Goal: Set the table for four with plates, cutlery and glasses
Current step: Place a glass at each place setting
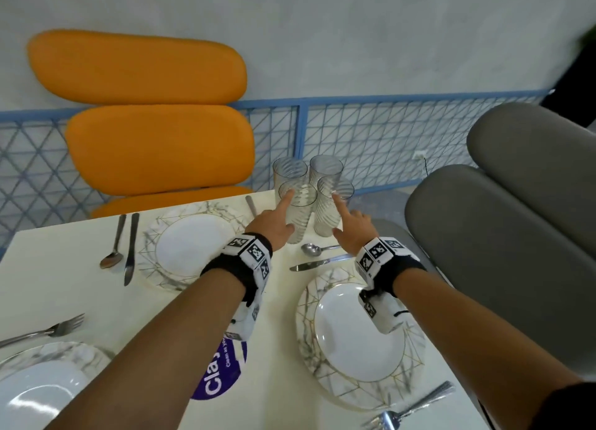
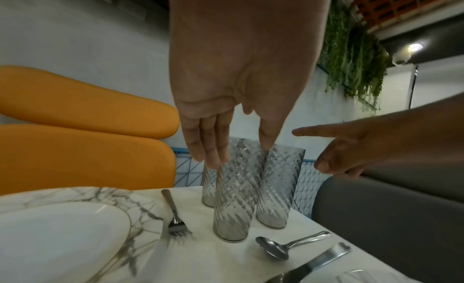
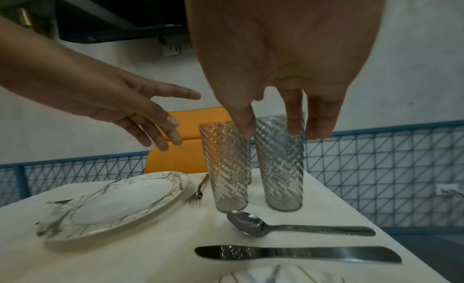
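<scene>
At the far left edge of the white table [image 1: 64, 268] a fork [image 1: 54, 329] lies beside a marbled plate [image 1: 38, 384], only partly in view. Further along, a spoon [image 1: 113, 252] and a knife [image 1: 130, 252] lie side by side, just left of a second plate [image 1: 190, 246], which sits in front of the orange chair [image 1: 154, 139]. A fork [image 2: 173, 214] lies between that plate and the cluster of 4 ribbed glasses [image 1: 309, 197], which stand upright and close together at the table's far edge. The left hand [image 1: 274, 226] reaches toward the near-left glass [image 1: 298, 217], fingers straight and spread a little, their tips at its rim; I cannot tell whether they touch it, and nothing is gripped. The right hand [image 1: 351, 226] reaches the same way at the near-right glass [image 1: 332, 210], fingers extended and slightly apart, holding nothing. Below the glasses lie another spoon [image 1: 314, 249] and knife [image 1: 319, 263], then a third plate [image 1: 354, 342] under the right forearm, with a fork [image 1: 416, 407] at its near side. A grey seat [image 1: 500, 236] stands to the right of the table.
</scene>
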Demonstrator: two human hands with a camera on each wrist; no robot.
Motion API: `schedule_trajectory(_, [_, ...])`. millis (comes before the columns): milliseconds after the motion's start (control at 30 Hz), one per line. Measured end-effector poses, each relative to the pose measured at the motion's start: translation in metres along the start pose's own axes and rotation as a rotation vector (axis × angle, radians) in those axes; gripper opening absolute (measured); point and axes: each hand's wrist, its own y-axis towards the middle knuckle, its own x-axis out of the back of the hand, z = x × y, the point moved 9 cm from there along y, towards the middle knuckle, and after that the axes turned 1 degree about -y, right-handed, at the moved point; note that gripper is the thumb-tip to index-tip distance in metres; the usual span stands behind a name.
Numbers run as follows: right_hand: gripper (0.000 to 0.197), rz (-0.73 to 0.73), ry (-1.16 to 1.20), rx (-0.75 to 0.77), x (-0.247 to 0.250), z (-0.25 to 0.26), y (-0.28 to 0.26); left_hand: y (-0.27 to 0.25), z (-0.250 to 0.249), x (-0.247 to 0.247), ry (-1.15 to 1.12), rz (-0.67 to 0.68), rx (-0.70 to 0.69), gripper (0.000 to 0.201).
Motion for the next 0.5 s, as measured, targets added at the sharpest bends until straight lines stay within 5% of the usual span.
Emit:
schedule_trajectory(200, [0.058, -0.046, 0.115, 0.027, -0.003, 0.000, 0.016, 0.020, 0.006, -0.007, 0.030, -0.039, 0.063, 0.050])
schedule_trajectory(367, [0.074, -0.075, 0.104, 0.063, 0.002, 0.010, 0.029, 0.025, 0.004, -0.005, 0.079, -0.128, 0.046, 0.024])
schedule_trajectory(500, [0.039, -0.036, 0.096, -0.002, 0.001, 0.007, 0.038, 0.017, 0.001, 0.005, 0.165, -0.210, 0.002, 0.019])
